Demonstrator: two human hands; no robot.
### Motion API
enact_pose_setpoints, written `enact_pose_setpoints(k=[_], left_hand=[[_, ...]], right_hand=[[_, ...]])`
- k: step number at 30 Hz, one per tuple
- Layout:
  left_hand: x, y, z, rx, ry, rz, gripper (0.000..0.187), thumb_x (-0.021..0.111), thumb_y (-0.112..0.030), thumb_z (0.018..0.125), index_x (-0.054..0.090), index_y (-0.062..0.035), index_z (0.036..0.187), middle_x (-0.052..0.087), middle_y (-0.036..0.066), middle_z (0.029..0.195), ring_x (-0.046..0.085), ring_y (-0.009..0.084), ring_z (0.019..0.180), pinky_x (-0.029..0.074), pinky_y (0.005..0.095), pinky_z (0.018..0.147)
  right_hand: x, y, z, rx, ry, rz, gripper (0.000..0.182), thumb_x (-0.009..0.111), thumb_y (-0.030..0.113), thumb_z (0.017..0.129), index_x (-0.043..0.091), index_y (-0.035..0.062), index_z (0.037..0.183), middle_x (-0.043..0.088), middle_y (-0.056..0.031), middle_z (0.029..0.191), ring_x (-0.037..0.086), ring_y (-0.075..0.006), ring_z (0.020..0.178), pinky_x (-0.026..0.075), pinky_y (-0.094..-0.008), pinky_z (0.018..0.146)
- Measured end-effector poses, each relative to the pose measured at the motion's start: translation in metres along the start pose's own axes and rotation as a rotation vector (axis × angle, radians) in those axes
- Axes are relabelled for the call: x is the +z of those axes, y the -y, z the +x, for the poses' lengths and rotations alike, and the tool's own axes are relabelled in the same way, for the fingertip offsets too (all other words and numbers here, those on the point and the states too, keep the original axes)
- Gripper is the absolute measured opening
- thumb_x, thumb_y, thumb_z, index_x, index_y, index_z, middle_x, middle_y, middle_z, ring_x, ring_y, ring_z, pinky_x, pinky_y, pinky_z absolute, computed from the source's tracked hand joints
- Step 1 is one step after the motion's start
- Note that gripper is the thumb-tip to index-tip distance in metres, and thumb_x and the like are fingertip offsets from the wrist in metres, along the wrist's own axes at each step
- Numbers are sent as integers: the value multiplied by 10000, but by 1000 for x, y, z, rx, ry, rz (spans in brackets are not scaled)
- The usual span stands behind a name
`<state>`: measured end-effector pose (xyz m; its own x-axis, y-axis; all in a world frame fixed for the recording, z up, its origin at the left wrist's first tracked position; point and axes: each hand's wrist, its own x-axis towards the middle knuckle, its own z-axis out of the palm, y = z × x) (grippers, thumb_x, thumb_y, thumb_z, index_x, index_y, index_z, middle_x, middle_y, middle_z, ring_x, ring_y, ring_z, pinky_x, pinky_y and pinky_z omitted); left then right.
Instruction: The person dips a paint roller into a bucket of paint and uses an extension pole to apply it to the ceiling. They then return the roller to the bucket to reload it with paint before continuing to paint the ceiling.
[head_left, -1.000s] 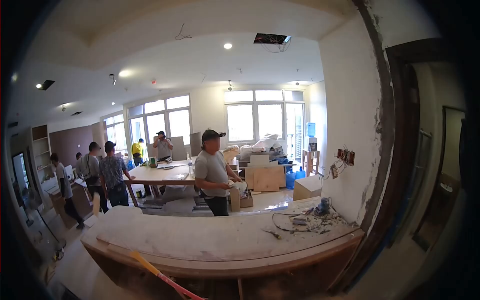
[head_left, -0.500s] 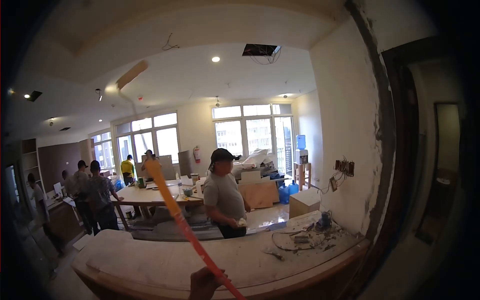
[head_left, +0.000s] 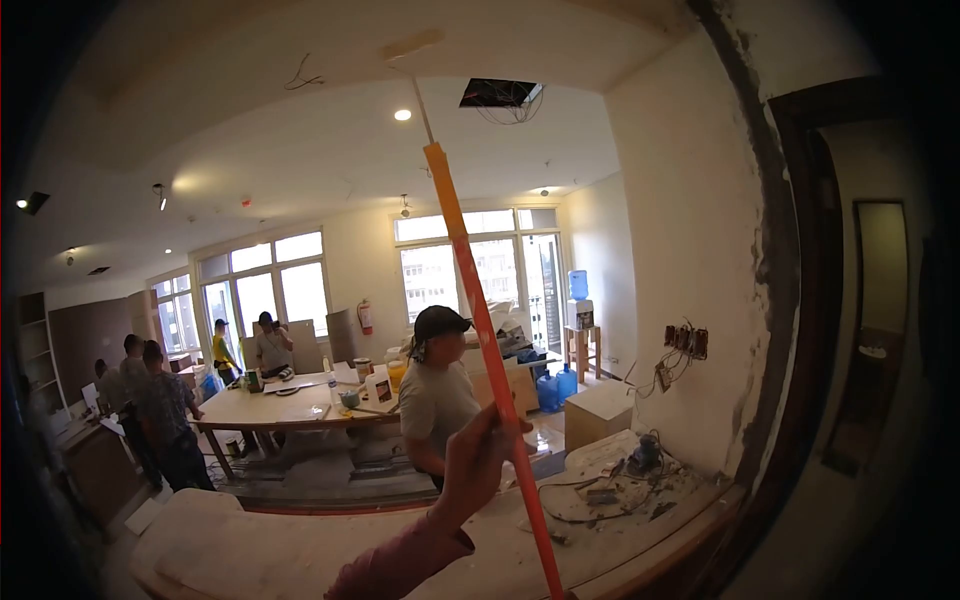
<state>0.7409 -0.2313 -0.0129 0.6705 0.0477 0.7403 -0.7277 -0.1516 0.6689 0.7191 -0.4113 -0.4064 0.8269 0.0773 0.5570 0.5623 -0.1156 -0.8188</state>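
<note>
My left hand (head_left: 478, 455), reaching up from the lower left in a reddish sleeve, is closed around the red pole of a paint roller (head_left: 490, 345). The pole tilts upward to an orange-yellow section (head_left: 445, 190), with a thin metal rod above it. At the top, the pale roller head (head_left: 412, 45) is up at the ceiling; whether it touches is hard to make out. My right hand cannot be made out; the pole's lower end runs out of the frame.
A dusty counter (head_left: 300, 540) curves across the front, with cables and debris (head_left: 610, 490) at its right. A person in a cap (head_left: 440, 390) stands just behind it. Farther back are a work table (head_left: 260, 405) and several people. Wires hang from a ceiling opening (head_left: 495, 93).
The roller head has moved right along the ceiling, and the pole stands more upright. My left hand has come up and right. The view has shifted slightly; the person in the cap has turned.
</note>
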Motion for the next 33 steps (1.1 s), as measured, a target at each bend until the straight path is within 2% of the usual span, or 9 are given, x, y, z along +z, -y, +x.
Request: enact_pose_setpoints(k=[3, 9, 10, 13, 14, 17, 24, 30, 33], left_hand=[[12, 6, 43, -35, 7, -25, 406, 504, -313, 1027, 516, -2, 1286, 634, 100, 983, 689, 192, 830, 601, 315, 715], [45, 26, 117, 18, -47, 42, 398, 497, -348, 1028, 566, 1, 1205, 627, 81, 1023, 686, 197, 818, 576, 299, 666], [47, 33, 134, 10, -32, 35, 389, 503, -334, 1026, 582, -1, 1212, 640, 70, 1012, 679, 177, 832, 569, 292, 670], [61, 42, 177, 3, -62, 63, 367, 507, -308, 1025, 591, -6, 1214, 655, 71, 1017, 680, 166, 830, 566, 301, 681], [65, 47, 191, -2, -56, 32, 365, 515, -310, 1020, 589, -11, 1217, 659, 75, 1036, 676, 167, 814, 561, 307, 678], [76, 57, 231, 76, -106, 51, 370, 514, -288, 1022, 573, -18, 1269, 682, 84, 1010, 682, 141, 751, 549, 265, 595], [84, 39, 283, 103, -117, 116, 382, 515, -289, 1016, 565, 1, 1260, 653, 77, 984, 665, 153, 737, 552, 280, 613], [79, 33, 295, 82, -81, 201, 356, 525, -257, 1005, 568, -13, 1260, 652, 73, 1030, 660, 170, 789, 558, 328, 682], [82, 31, 297, 104, -96, 207, 338, 479, -214, 1010, 562, 9, 1250, 640, 79, 997, 656, 151, 748, 562, 297, 626]], right_hand=[[-13, 87, 72, 3, 55, 314, 392, 506, 396, 1016, 486, 84, 780, 394, 32, 563, 371, -99, 490, 302, -283, 442], [-23, 87, 171, -253, 3, 188, 377, 471, 390, 1027, 530, 81, 819, 460, 0, 559, 435, -122, 462, 332, -305, 425], [-31, 100, 186, -176, 32, 225, 380, 463, 414, 1024, 538, 81, 858, 495, -17, 566, 470, -178, 462, 365, -314, 442], [-47, 103, 243, -103, 126, 272, 231, 558, 251, 983, 548, 47, 876, 581, -83, 631, 604, -195, 536, 470, -336, 504], [-44, 95, 261, -213, 95, 275, 258, 477, 242, 1016, 529, 30, 880, 546, -67, 587, 573, -145, 504, 443, -298, 480], [-54, 111, 306, -254, 84, 330, 285, 480, 237, 1023, 485, 37, 820, 475, -6, 560, 501, -87, 480, 385, -262, 442], [-55, 133, 378, -360, 60, 390, 233, 489, 225, 1023, 520, 37, 888, 478, 3, 567, 456, -54, 461, 371, -247, 423], [-46, 155, 404, -282, 110, 485, 217, 497, 229, 1019, 505, 52, 892, 479, 9, 567, 443, -47, 424, 357, -227, 390], [-45, 155, 409, -239, 144, 465, 252, 507, 264, 1018, 536, 22, 959, 543, -42, 578, 567, -109, 480, 427, -277, 447]])
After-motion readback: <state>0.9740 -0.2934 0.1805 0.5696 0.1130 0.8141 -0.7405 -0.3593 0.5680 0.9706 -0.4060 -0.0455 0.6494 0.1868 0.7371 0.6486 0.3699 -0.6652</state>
